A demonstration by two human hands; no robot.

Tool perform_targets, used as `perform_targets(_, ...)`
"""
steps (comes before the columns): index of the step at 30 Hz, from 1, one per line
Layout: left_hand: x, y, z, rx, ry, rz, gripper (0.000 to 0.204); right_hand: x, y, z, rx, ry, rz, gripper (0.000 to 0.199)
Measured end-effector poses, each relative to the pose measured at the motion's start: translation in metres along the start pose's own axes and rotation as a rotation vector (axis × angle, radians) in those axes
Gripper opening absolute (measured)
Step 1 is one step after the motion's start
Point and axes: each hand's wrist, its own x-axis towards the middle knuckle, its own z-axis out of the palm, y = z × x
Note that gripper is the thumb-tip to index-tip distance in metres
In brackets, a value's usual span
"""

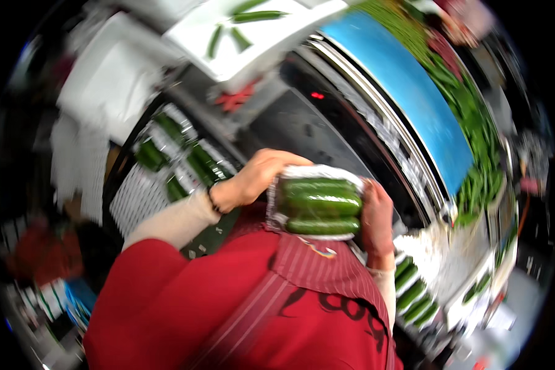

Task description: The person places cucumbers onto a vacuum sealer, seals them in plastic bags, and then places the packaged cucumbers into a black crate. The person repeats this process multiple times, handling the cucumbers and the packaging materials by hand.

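A cling-wrapped tray of cucumbers is held up in front of my chest, its film shining under the light. My left hand grips its left end from above, fingers along the far edge. On the opposite end, my right hand is closed around the side, with some of its fingers hidden by the pack. Just beyond the pack lies a dark flat machine top, beside a black panel with small red lights.
Wrapped cucumber packs lie in a dark-rimmed basket at left. Loose cucumbers rest on a white box at the back. Right of the machine stand a blue panel and leafy greens. More cucumbers sit at lower right.
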Motion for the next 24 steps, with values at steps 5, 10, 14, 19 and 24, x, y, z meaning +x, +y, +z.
perform_targets(5, 0.007, 0.035, 0.005, 0.136, -0.343, -0.235, 0.063, 0.001, -0.008, 0.001, -0.201, -0.257, -0.197, 0.032)
perform_targets(10, -0.010, 0.052, 0.046, 0.324, -0.285, -0.353, 0.097, -0.003, -0.030, 0.028, -0.439, -0.427, -0.309, 0.027)
perform_targets(14, -0.051, 0.020, 0.061, 0.125, -0.053, -0.362, 0.103, -0.009, -0.031, 0.042, -0.613, -0.573, -0.408, 0.026)
perform_targets(19, -0.105, 0.016, 0.064, -0.426, 0.193, -0.435, 0.087, -0.041, -0.038, 0.059, -0.479, -0.374, -0.551, 0.031)
perform_targets(24, -0.187, 0.000, -0.016, -0.524, 0.655, -0.255, 0.068, -0.026, -0.006, 0.020, -0.330, -0.413, -0.426, 0.034)
